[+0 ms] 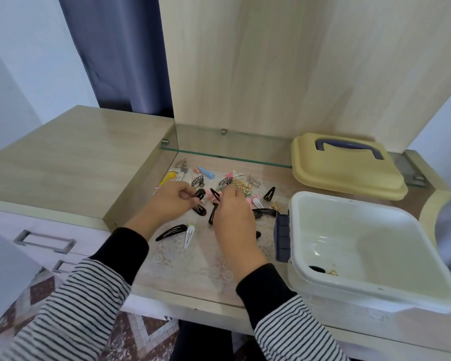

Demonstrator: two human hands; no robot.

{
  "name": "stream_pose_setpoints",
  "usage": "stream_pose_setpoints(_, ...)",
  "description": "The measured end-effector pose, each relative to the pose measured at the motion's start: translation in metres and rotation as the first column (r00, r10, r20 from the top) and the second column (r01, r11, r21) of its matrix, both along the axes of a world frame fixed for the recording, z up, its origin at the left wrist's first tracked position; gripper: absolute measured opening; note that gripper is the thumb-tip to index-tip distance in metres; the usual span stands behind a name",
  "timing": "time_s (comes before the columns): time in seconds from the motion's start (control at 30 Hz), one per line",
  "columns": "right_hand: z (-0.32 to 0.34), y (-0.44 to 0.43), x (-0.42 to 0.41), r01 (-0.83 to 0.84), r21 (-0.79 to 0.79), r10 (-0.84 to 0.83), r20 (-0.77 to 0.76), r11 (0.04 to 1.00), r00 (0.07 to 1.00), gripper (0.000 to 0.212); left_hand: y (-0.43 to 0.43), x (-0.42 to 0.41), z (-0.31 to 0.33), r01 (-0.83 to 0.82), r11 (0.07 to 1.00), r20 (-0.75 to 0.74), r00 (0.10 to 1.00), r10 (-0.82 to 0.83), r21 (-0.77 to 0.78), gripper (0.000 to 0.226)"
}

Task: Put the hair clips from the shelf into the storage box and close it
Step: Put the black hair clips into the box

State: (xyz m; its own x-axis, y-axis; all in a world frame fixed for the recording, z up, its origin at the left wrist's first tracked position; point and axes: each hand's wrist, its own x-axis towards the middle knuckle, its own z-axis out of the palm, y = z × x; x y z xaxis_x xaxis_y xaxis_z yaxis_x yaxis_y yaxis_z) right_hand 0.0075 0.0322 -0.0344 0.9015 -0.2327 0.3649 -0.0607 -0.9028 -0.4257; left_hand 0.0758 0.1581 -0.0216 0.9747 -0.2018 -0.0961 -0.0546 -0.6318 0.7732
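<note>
White plastic storage box (336, 222) lies rightward, nearest the right hand (231, 207), whose grip is hidden; the left hand (171, 201) pinches a black snap clip (200, 194).

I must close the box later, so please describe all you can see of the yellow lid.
The lid is pale yellow, plastic-looking, a rounded rectangle with a stepped rim and a dark blue handle lying flat on top. It is off the white box, right side up on the glass shelf behind it.

Clips (220, 194) on shelf (193, 261), box (370, 246) right, lid (346, 166) behind
</note>
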Motion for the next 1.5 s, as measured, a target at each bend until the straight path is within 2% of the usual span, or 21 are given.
stream_pose_setpoints(0.07,0.024,-0.001,-0.004,-0.023,0.027,0.022,0.035,0.999,0.999,0.031,-0.002,-0.005,0.019,0.01,0.995,-0.03,0.999,-0.013,-0.095,0.012)
stream_pose_setpoints(0.17,0.065,-0.015,-0.014,-0.037,0.117,0.027,0.089,0.992,0.996,0.015,-0.012,-0.015,0.05,0.1,0.969,-0.001,0.995,-0.103,-0.224,0.019)
stream_pose_setpoints(0.3,0.11,-0.055,-0.03,-0.032,0.241,0.021,0.044,0.97,0.999,0.017,-0.039,-0.034,0.087,0.194,0.916,0.045,0.981,-0.19,-0.353,0.029)
stream_pose_setpoints(0.43,0.14,-0.115,-0.053,-0.031,0.306,0.036,-0.008,0.952,0.999,0.018,-0.079,-0.051,0.109,0.29,0.885,0.039,0.954,-0.297,-0.366,0.028)
stream_pose_setpoints(0.53,0.156,-0.156,-0.072,-0.028,0.424,0.067,-0.076,0.905,0.995,0.017,-0.109,-0.06,0.114,0.335,0.889,0.031,0.939,-0.343,-0.311,0.028)
stream_pose_setpoints(0.6,0.165,-0.18,-0.085,-0.008,0.472,0.093,-0.156,0.882,0.983,0.018,-0.126,-0.064,0.112,0.349,0.896,0.016,0.933,-0.359,-0.276,0.029)
stream_pose_setpoints(0.67,0.164,-0.191,-0.087,0.0,0.436,0.13,-0.267,0.9,0.955,0.017,-0.13,-0.068,0.111,0.383,0.89,-0.004,0.918,-0.396,-0.247,0.029)
stream_pose_setpoints(0.7,0.163,-0.216,-0.095,0.034,0.387,0.11,-0.343,0.921,0.933,0.017,-0.161,-0.073,0.105,0.426,0.872,-0.044,0.893,-0.448,-0.241,0.029)
stream_pose_setpoints(0.8,0.152,-0.228,-0.091,-0.039,0.254,0.175,-0.537,0.966,0.826,0.016,-0.18,-0.081,0.1,0.491,0.85,-0.079,0.856,-0.512,-0.19,0.028)
stream_pose_setpoints(0.97,0.129,-0.235,-0.081,-0.167,0.134,0.207,-0.789,0.977,0.578,0.028,-0.216,-0.081,0.083,0.603,0.797,-0.198,0.776,-0.598,-0.042,0.022)
stream_pose_setpoints(1.07,0.108,-0.237,-0.075,-0.258,0.058,0.169,-0.885,0.964,0.434,0.028,-0.231,-0.082,0.072,0.673,0.737,-0.288,0.717,-0.634,0.053,0.016)
stream_pose_setpoints(1.17,0.088,-0.237,-0.07,-0.327,0.058,0.167,-0.933,0.943,0.318,0.02,-0.244,-0.084,0.056,0.738,0.666,-0.375,0.652,-0.659,0.111,0.011)
stream_pose_setpoints(1.23,0.079,-0.24,-0.067,-0.36,0.049,0.158,-0.947,0.932,0.28,0.024,-0.25,-0.085,0.045,0.758,0.641,-0.438,0.62,-0.651,0.12,0.009)
stream_pose_setpoints(1.4,0.071,-0.25,-0.058,-0.312,0.128,0.202,-0.955,0.941,0.218,0.031,-0.26,-0.082,0.03,0.697,0.715,-0.517,0.629,-0.581,0.046,0.011)
stream_pose_setpoints(1.5,0.064,-0.252,-0.054,-0.288,0.167,0.231,-0.951,0.943,0.205,0.03,-0.265,-0.081,0.023,0.679,0.734,-0.577,0.606,-0.547,0.017,0.01)
